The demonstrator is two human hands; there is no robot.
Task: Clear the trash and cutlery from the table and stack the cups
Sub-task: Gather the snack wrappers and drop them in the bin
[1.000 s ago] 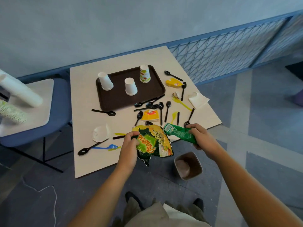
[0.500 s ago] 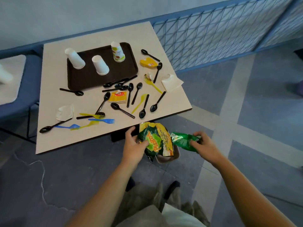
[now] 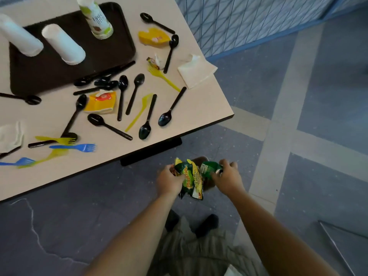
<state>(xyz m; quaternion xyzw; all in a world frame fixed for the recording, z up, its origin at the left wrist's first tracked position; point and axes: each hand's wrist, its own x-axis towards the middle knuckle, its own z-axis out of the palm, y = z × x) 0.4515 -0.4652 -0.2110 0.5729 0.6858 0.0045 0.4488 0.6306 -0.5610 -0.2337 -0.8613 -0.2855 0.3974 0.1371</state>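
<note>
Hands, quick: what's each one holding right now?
Left hand: fingers curled round the chip bag.
Right hand: fingers curled round the green wrapper.

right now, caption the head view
Left hand grips a chip bag, right hand a green wrapper, over the bin by the littered table.

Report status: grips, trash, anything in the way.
Left grip holds chip bag. Right grip holds green wrapper. Both over bin, mostly hidden. Cups unstacked, spoons on table.
</note>
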